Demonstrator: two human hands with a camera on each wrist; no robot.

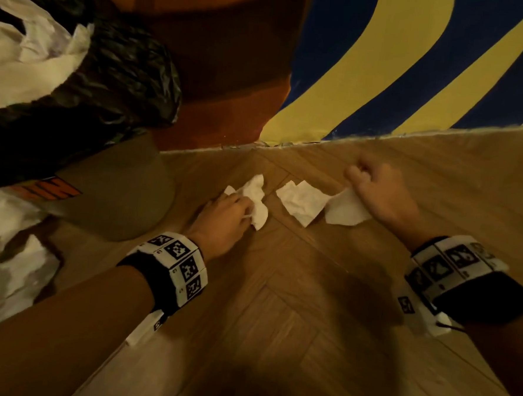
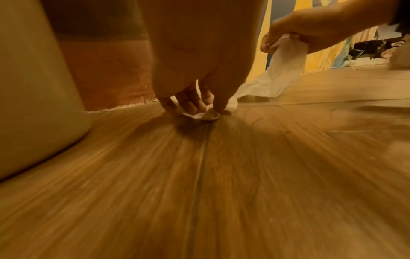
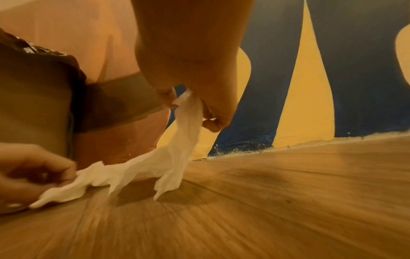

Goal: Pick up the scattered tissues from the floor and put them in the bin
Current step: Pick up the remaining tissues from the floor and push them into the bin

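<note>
Three white tissues lie near the wall on the wooden floor. My left hand (image 1: 238,207) pinches the left crumpled tissue (image 1: 258,197) against the floor; the left wrist view shows its fingertips (image 2: 193,106) closing on that tissue (image 2: 206,115). My right hand (image 1: 374,189) grips the right tissue (image 1: 345,210) and lifts one end, so the tissue (image 3: 184,136) hangs from the fingers with its lower end on the floor. A middle tissue (image 1: 303,202) lies flat between both hands. The bin (image 1: 117,189), lined with a black bag (image 1: 108,75), stands at the left.
White paper and plastic (image 1: 23,61) fill the bin's top. More white crumpled material (image 1: 5,258) lies on the floor at the far left. A wall painted blue and yellow (image 1: 415,69) and brown runs close behind the tissues.
</note>
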